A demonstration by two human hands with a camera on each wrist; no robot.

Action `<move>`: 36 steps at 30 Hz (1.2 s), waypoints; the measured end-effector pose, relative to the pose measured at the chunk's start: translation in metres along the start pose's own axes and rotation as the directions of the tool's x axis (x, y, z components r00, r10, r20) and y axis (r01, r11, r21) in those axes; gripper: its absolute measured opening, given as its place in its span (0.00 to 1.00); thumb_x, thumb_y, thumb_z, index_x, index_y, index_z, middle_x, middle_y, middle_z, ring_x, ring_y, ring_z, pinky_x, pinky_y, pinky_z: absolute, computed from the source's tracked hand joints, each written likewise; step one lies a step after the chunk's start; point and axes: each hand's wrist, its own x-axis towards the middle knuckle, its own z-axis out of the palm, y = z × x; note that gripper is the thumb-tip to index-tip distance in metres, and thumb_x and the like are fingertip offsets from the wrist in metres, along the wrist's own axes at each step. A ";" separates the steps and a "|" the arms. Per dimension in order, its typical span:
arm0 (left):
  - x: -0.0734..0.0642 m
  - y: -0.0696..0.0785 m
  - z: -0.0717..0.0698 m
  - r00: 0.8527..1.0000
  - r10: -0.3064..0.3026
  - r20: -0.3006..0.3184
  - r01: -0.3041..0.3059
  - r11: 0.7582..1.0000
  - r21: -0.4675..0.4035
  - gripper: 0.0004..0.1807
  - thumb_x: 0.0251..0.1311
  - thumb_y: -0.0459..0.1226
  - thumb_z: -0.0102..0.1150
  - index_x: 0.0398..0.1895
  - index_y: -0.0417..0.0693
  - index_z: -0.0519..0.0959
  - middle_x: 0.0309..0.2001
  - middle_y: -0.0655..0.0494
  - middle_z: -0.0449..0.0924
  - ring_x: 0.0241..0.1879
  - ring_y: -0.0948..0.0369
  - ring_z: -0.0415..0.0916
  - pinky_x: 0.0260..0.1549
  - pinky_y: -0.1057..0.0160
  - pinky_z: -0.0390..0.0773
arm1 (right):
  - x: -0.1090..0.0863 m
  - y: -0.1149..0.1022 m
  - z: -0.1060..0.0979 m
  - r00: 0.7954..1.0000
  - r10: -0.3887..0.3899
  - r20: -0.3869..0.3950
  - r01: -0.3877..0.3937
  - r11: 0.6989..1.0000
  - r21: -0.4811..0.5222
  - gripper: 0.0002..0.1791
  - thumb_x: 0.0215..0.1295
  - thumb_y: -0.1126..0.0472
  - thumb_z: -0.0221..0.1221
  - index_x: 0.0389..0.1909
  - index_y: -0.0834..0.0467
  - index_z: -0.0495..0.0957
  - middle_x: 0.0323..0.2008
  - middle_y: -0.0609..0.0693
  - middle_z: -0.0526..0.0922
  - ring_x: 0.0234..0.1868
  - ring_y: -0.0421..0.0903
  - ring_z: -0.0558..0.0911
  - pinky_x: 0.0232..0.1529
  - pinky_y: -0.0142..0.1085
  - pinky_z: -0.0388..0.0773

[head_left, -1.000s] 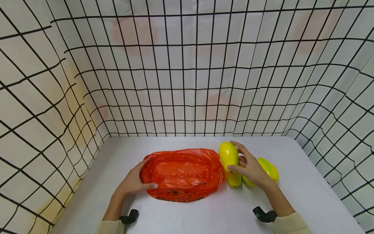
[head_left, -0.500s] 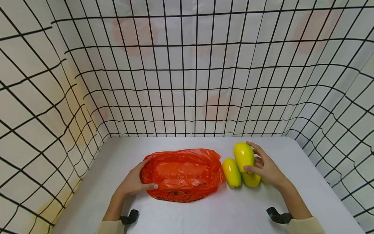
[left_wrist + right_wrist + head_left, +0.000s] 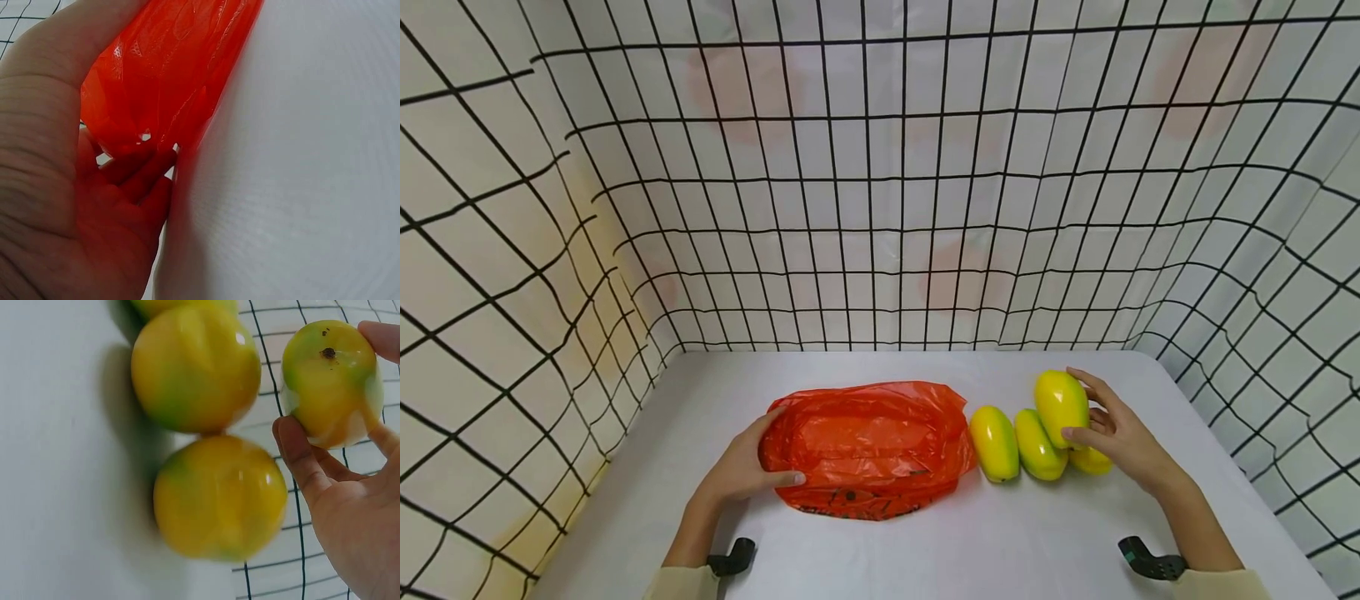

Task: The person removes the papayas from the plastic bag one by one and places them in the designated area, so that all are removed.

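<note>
A red plastic bag (image 3: 872, 442) lies on the white table with its mouth spread. My left hand (image 3: 748, 462) holds its left end, the thumb over the near rim and the fingers at the far side. In the left wrist view, the fingers (image 3: 140, 181) are partly behind the red film. My right hand (image 3: 1108, 425) grips a yellow-green mango (image 3: 1062, 408) upright between thumb and fingers, also seen as a held mango (image 3: 331, 381) in the right wrist view. It partly hides a mango (image 3: 1092, 461) behind it. Two more mangoes, one left (image 3: 995, 443) and one middle (image 3: 1040, 446), lie to its left.
The left mango lies right at the bag's right edge. Black wire grid (image 3: 880, 200) walls enclose the table (image 3: 940, 554) at the back and both sides. A black wrist device (image 3: 1150, 558) sits on the right arm, another (image 3: 732, 557) on the left.
My right hand has moved to the right with the mango in its grip, passing over the other mangoes and uncovering the left and middle ones. The left hand and the bag have stayed still.
</note>
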 end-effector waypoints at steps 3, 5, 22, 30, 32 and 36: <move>0.000 0.000 0.000 1.000 -0.003 -0.003 0.003 1.000 -0.002 0.65 0.38 0.61 0.79 0.81 0.53 0.57 0.77 0.43 0.64 0.73 0.40 0.66 0.62 0.38 0.78 | -0.003 0.006 -0.008 1.000 0.004 -0.007 -0.004 1.000 -0.016 0.47 0.73 0.56 0.63 0.83 0.40 0.45 0.74 0.67 0.56 0.68 0.65 0.70 0.52 0.17 0.74; 0.000 0.000 0.001 1.000 -0.003 -0.003 0.003 1.000 -0.006 0.65 0.39 0.61 0.79 0.81 0.53 0.57 0.77 0.43 0.63 0.73 0.40 0.66 0.62 0.38 0.78 | -0.006 0.011 -0.014 1.000 0.012 -0.013 -0.012 1.000 -0.022 0.48 0.73 0.56 0.63 0.84 0.41 0.44 0.74 0.68 0.56 0.68 0.65 0.70 0.52 0.16 0.74; 0.000 0.000 0.001 1.000 0.009 0.002 -0.009 1.000 -0.005 0.65 0.39 0.61 0.79 0.81 0.52 0.56 0.77 0.43 0.63 0.72 0.40 0.66 0.62 0.38 0.78 | -0.019 0.044 -0.058 0.994 0.081 -0.077 -0.088 0.992 -0.095 0.47 0.75 0.52 0.60 0.83 0.32 0.40 0.74 0.70 0.53 0.62 0.41 0.73 0.44 0.17 0.75; -0.001 0.000 0.001 1.000 0.009 -0.005 -0.009 1.000 -0.010 0.66 0.38 0.61 0.79 0.81 0.53 0.57 0.77 0.42 0.63 0.72 0.39 0.67 0.61 0.37 0.78 | -0.020 0.071 -0.065 0.987 0.151 -0.047 -0.156 0.980 -0.121 0.47 0.76 0.49 0.58 0.83 0.30 0.37 0.75 0.72 0.52 0.53 0.28 0.70 0.43 0.21 0.72; -0.001 0.000 0.001 1.000 0.003 -0.008 -0.003 1.000 -0.009 0.66 0.38 0.61 0.79 0.81 0.54 0.57 0.77 0.43 0.64 0.72 0.40 0.67 0.61 0.38 0.78 | -0.020 0.076 -0.065 0.987 0.159 -0.040 -0.162 0.979 -0.120 0.47 0.76 0.49 0.58 0.83 0.31 0.37 0.75 0.73 0.53 0.51 0.24 0.68 0.43 0.22 0.72; -0.001 -0.001 0.002 1.000 0.001 -0.007 -0.001 1.000 -0.006 0.66 0.38 0.61 0.80 0.81 0.54 0.57 0.77 0.44 0.64 0.72 0.40 0.67 0.61 0.38 0.79 | -0.020 0.082 -0.063 0.982 0.186 -0.018 -0.187 0.977 -0.107 0.48 0.76 0.49 0.58 0.83 0.32 0.36 0.75 0.74 0.51 0.61 0.47 0.72 0.51 0.38 0.78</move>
